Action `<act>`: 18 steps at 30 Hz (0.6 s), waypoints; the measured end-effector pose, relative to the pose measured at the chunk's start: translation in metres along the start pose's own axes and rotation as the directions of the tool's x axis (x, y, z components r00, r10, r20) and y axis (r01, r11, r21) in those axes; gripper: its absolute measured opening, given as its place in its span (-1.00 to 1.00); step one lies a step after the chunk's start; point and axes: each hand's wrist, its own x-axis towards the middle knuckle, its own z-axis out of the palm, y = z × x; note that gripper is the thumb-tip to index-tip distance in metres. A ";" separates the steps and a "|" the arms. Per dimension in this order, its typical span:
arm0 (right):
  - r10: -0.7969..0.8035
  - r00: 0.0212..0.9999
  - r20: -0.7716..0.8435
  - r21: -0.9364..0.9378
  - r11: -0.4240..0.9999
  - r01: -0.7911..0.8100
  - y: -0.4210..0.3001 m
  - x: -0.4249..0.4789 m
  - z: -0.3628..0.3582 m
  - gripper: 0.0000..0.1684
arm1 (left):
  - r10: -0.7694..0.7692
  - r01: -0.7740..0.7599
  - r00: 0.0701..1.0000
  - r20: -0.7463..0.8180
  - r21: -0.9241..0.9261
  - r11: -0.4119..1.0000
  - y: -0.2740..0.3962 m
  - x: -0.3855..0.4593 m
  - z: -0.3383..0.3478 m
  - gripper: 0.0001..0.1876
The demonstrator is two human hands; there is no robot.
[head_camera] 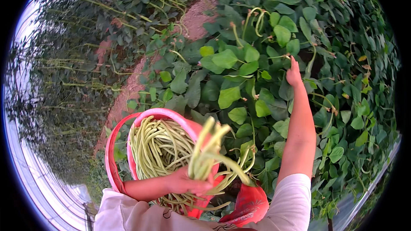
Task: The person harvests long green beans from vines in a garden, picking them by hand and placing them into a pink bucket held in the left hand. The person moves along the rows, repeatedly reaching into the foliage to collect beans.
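My left hand (189,183) grips a bunch of pale green long beans (202,166), their ends sticking up and out to the right. Under that forearm is a pink plastic bucket (163,112) filled with a coiled heap of long beans (157,147). Its handle (110,154) loops over my left forearm. Stretched out to the upper right, my right hand (293,73) touches the leaves of the bean plants (282,35), its fingertips at a thin stalk (279,57). Whether those fingers close on the stalk is hidden.
Several long beans (259,22) hang among the leaves ahead. A strip of bare soil (128,89) runs between this row and another bean row (70,70) on the left. Red printed cloth or bag (247,205) lies by my waist. A clear plastic greenhouse wall (48,192) curves along the left.
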 end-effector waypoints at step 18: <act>0.185 0.488 0.853 0.294 0.603 -0.742 -0.198 -0.159 0.011 -0.72 | 0.060 -0.081 0.990 0.129 0.168 0.982 -0.024 -0.020 0.015 -0.87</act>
